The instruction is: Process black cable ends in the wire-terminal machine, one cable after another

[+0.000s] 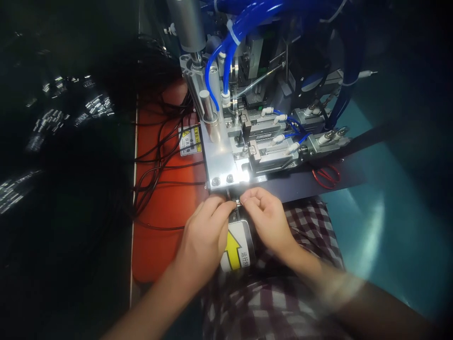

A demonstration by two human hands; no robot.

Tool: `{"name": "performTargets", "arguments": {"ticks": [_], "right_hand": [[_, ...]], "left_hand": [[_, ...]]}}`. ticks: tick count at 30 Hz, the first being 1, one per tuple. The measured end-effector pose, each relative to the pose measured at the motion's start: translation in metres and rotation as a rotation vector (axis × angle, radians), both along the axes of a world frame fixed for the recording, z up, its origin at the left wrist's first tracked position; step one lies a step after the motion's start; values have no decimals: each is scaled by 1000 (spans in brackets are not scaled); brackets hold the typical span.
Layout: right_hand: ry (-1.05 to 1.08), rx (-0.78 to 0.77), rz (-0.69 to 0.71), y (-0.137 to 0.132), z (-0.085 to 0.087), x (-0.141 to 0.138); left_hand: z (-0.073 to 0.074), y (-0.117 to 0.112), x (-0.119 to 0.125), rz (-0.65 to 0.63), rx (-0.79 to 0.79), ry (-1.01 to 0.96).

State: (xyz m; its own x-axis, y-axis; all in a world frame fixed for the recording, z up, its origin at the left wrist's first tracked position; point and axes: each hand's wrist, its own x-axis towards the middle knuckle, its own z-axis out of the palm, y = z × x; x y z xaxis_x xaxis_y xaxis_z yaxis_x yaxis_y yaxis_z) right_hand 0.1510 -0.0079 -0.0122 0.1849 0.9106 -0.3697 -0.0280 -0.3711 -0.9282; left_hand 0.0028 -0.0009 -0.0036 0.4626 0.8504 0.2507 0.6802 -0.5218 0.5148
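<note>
Centrally, the left hand (203,229) and right hand (267,217) are close together, just off the front edge of the metal plate (222,163). Thumbs and forefingers are drawn in at a small bright part (238,203) between them; whether one or both hands grip it cannot be told. Nearer the wearer is an arrow label (233,250). Two bolts (230,178) sit along the plate's front edge. Black cables (160,163) cross the orange surface (161,255) at left; blue tubing (244,21) arches above.

clothing (279,302): maroon-and-white checked cloth | left forearm (171,285): bare | right forearm (332,278): bare
</note>
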Motion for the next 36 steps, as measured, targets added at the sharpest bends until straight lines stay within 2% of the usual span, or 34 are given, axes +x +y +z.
{"name": "performTargets", "arguments": {"ticks": [2, 6, 10, 12, 15, 19, 21, 26, 32, 36], "right_hand": [[89, -28, -16, 0, -1, -1], [343, -185, -5, 1, -1, 0], [391, -217, 88, 3, -2, 10], [343, -170, 141, 2, -6, 15], [153, -58, 230, 0, -13, 19], [-24, 87, 270, -1, -18, 13], [-19, 151, 234, -1, -20, 9], [243, 162, 176, 0, -26, 5], [25, 308, 146, -1, -35, 4], [85, 261, 87, -2, -34, 1]], "left_hand": [[0, 0, 0, -6, 12, -7], [0, -1, 0, -16, 15, -12], [0, -1, -1, -33, -6, 5], [2, 0, -2, -48, -19, 7], [7, -1, -3, -63, -23, 23], [12, 0, -6, -48, 30, 164], [11, 1, -9, -43, 29, 171], [1, 5, -15, -59, -35, 45], [-4, 5, -16, -54, -2, 22], [-3, 4, -16, -72, 1, 38]]}}
